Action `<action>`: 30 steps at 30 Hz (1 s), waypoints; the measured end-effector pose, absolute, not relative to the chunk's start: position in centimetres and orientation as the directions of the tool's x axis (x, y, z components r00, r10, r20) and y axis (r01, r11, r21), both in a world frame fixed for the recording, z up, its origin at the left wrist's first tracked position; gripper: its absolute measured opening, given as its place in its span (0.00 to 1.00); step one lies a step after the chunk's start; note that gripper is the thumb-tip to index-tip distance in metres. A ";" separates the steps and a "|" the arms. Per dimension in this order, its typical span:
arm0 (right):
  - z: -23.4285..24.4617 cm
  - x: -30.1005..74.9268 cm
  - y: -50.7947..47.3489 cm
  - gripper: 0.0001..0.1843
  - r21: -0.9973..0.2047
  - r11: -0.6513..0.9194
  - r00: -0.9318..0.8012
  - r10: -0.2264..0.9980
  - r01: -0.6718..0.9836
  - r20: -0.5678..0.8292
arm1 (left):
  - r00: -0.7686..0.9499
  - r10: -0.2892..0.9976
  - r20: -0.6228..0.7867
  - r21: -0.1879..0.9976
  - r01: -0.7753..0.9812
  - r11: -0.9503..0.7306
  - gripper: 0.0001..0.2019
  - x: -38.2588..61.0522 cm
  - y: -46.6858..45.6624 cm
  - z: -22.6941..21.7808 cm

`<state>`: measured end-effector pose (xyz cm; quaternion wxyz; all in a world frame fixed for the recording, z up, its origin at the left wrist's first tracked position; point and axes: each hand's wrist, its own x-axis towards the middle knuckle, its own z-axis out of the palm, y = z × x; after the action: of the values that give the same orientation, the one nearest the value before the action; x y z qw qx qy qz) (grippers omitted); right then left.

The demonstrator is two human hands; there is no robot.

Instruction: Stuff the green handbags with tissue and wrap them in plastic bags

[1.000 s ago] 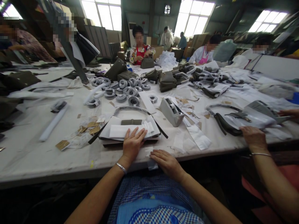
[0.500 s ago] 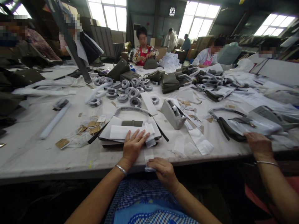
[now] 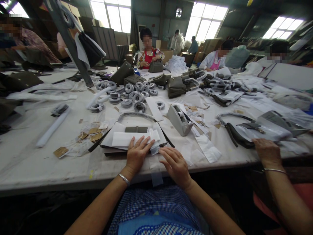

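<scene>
A flat dark olive bag [image 3: 133,130] wrapped in white paper lies in front of me near the table's front edge. My left hand [image 3: 137,156] rests flat on its near edge, fingers spread on the white paper [image 3: 124,138]. My right hand [image 3: 174,164] lies open beside it, fingers stretched toward the bag's near right corner, next to a strip of white paper [image 3: 156,176] that hangs over the table edge. Neither hand grips anything that I can see.
A grey tape dispenser [image 3: 179,119] stands right of the bag. Several rolled straps [image 3: 133,94] and olive bags [image 3: 176,85] lie farther back. Brown tags [image 3: 91,132] are scattered at left. A co-worker's hand [image 3: 266,150] presses another wrapped bag at right. More people sit across the table.
My right hand has come up from the table's front edge onto the table beside the bag and opened out. The left hand has stayed on the wrapped bag.
</scene>
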<state>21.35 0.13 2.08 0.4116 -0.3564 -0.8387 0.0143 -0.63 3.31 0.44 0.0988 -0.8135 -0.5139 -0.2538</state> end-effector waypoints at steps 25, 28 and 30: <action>3.3 19.9 0.9 0.13 -0.206 0.781 -0.483 0.545 0.590 0.685 | 0.278 0.790 0.547 0.178 0.883 -0.435 0.27 -0.4 3.2 0.3; 2.6 20.1 1.0 0.13 -0.205 0.777 -0.495 0.556 0.595 0.668 | 0.288 0.799 0.529 0.191 0.876 -0.442 0.28 -0.6 3.3 0.4; 1.9 20.1 1.4 0.12 -0.183 0.769 -0.498 0.554 0.612 0.667 | 0.307 0.802 0.513 0.197 0.867 -0.457 0.29 -0.8 3.2 0.9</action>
<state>20.11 1.44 1.88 0.3706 -0.3373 -0.8645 -0.0390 -0.82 3.23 0.86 0.0583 -0.8062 -0.5175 -0.2808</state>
